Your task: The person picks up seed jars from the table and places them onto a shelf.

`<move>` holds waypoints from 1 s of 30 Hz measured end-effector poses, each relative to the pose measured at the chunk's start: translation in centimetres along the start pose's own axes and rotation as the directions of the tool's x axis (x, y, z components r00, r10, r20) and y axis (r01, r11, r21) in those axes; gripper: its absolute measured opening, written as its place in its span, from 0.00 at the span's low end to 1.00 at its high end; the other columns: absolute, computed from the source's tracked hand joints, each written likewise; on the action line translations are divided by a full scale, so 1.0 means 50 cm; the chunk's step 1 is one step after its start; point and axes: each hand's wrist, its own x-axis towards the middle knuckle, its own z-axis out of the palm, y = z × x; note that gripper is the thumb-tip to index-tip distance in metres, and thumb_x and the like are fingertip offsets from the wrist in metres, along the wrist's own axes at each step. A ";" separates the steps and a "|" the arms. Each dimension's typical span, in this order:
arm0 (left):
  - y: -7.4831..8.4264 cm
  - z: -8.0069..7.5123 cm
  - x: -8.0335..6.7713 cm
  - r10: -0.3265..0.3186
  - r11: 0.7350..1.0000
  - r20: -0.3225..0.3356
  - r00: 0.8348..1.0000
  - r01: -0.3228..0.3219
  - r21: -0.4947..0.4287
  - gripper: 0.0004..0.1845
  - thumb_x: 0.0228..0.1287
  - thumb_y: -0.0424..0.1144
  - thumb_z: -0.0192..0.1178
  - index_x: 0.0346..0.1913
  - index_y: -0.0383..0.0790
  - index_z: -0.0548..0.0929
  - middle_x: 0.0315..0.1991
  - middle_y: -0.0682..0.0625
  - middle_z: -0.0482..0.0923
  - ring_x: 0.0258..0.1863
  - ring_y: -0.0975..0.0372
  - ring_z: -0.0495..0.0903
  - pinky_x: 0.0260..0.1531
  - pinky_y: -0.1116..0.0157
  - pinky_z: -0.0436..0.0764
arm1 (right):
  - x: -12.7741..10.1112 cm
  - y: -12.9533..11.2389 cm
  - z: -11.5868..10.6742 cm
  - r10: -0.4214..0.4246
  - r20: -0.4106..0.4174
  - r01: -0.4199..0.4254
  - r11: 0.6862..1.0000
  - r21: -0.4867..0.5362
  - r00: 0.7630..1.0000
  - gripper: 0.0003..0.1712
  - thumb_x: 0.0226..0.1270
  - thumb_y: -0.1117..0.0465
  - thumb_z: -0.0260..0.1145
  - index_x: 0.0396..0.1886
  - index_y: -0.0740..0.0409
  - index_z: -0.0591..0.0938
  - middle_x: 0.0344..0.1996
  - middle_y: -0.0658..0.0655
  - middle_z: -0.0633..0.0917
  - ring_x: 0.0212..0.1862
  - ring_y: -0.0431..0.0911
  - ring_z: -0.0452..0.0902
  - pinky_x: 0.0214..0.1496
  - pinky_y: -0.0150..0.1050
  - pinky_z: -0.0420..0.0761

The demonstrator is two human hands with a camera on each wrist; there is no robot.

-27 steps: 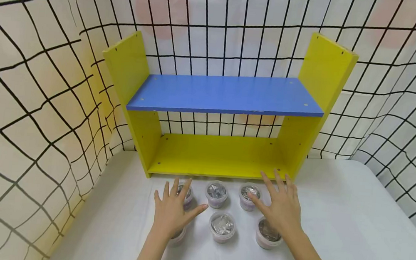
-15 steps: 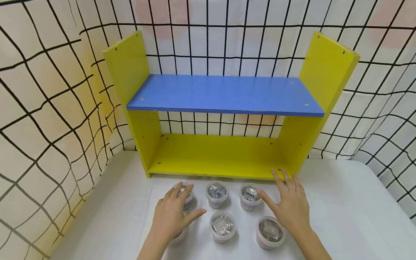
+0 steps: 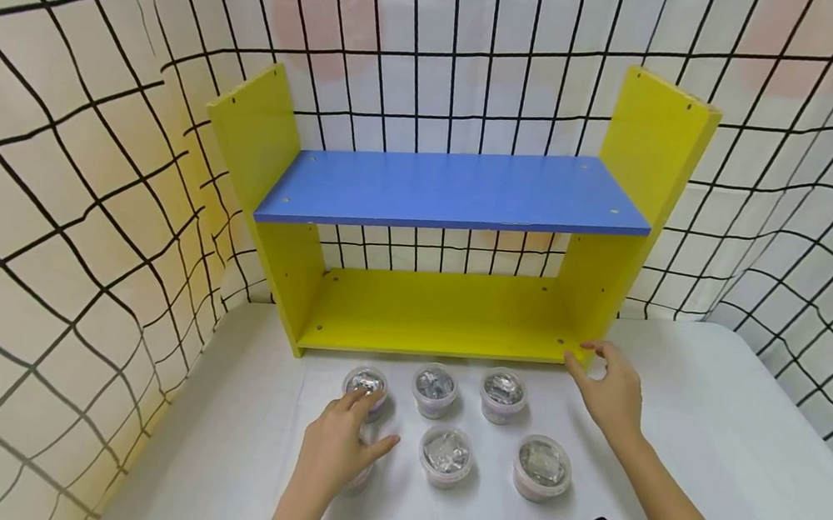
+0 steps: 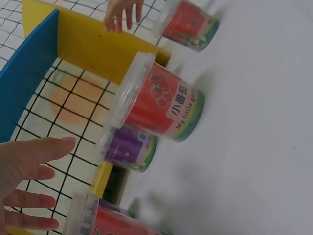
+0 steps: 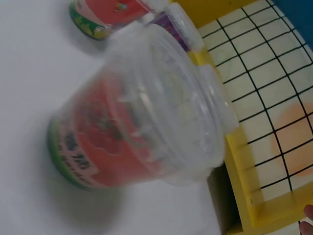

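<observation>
My left hand (image 3: 336, 446) hovers over the left column of lidded plastic cups. It partly hides the front left cup (image 3: 359, 480), and its fingertips overlap the edge of the back left cup (image 3: 365, 382). In the left wrist view its fingers are extended with nothing held. My right hand (image 3: 612, 396) is at the lower right front corner of the yellow and blue shelf (image 3: 441, 313), thumb and fingers bent with a gap between them. Whether it touches the shelf cannot be told. A red-labelled cup with tomato pictures (image 4: 161, 100) and a purple-labelled cup (image 4: 131, 147) show in the left wrist view.
Two rows of cups stand on the white table (image 3: 218, 442), including a front middle cup (image 3: 446, 455), a front right cup (image 3: 543, 468) and a back right cup (image 3: 503, 394). Behind the shelf hangs a white cloth with a black grid (image 3: 435, 69).
My right hand has moved right, away from the cups, and its spread fingers have bent. The left hand has drawn back slightly, with its fingers less spread. The cups and shelf stay put.
</observation>
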 end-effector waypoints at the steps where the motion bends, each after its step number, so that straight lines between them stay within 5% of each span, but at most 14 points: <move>1: -0.002 0.001 -0.002 -0.001 1.000 -0.003 1.000 0.001 -0.003 0.31 0.42 0.58 0.69 0.52 0.47 0.80 0.50 0.42 0.79 0.44 0.48 0.79 0.30 0.53 0.81 | 0.007 0.003 0.000 -0.007 -0.028 0.008 1.000 0.023 1.000 0.20 0.59 0.55 0.65 0.44 0.66 0.77 0.47 0.67 0.79 0.51 0.63 0.73 0.50 0.57 0.72; 5: -0.010 0.007 -0.009 0.009 1.000 -0.016 1.000 -0.008 0.026 0.30 0.42 0.57 0.69 0.49 0.46 0.82 0.47 0.44 0.80 0.41 0.50 0.81 0.28 0.56 0.81 | 0.033 0.014 0.002 -0.003 -0.136 0.016 0.995 0.096 0.991 0.17 0.56 0.62 0.67 0.42 0.69 0.77 0.41 0.66 0.81 0.46 0.59 0.75 0.46 0.39 0.75; 10: -0.016 0.011 -0.014 0.021 0.995 -0.019 1.000 -0.019 0.099 0.27 0.40 0.56 0.70 0.44 0.46 0.83 0.42 0.49 0.82 0.37 0.56 0.81 0.26 0.59 0.80 | 0.055 0.026 0.006 0.048 -0.209 -0.014 0.987 0.163 0.977 0.18 0.54 0.65 0.67 0.42 0.71 0.76 0.40 0.66 0.81 0.43 0.56 0.76 0.38 0.17 0.67; 17: -0.017 0.011 -0.017 0.020 0.993 -0.003 1.000 -0.019 0.116 0.25 0.37 0.52 0.73 0.42 0.47 0.84 0.42 0.50 0.83 0.35 0.57 0.81 0.25 0.61 0.80 | 0.081 0.030 0.008 0.140 -0.217 -0.096 0.974 0.205 0.966 0.18 0.56 0.63 0.66 0.43 0.70 0.75 0.39 0.62 0.81 0.41 0.49 0.75 0.37 0.19 0.71; 24: -0.020 0.011 -0.021 0.023 0.992 -0.007 1.000 -0.022 0.125 0.24 0.38 0.54 0.73 0.41 0.48 0.84 0.42 0.52 0.83 0.34 0.58 0.81 0.24 0.63 0.79 | 0.098 0.036 0.010 0.151 -0.277 -0.085 0.968 0.234 0.949 0.18 0.54 0.65 0.67 0.42 0.70 0.74 0.35 0.59 0.80 0.34 0.35 0.72 0.34 0.18 0.69; 30: -0.024 0.004 -0.025 0.030 0.992 -0.015 0.999 -0.028 0.124 0.24 0.40 0.56 0.71 0.41 0.49 0.84 0.41 0.52 0.83 0.34 0.59 0.81 0.26 0.61 0.79 | 0.110 0.038 0.012 0.159 -0.292 -0.086 0.965 0.249 0.943 0.19 0.54 0.64 0.66 0.42 0.70 0.72 0.33 0.55 0.76 0.33 0.33 0.69 0.33 0.16 0.68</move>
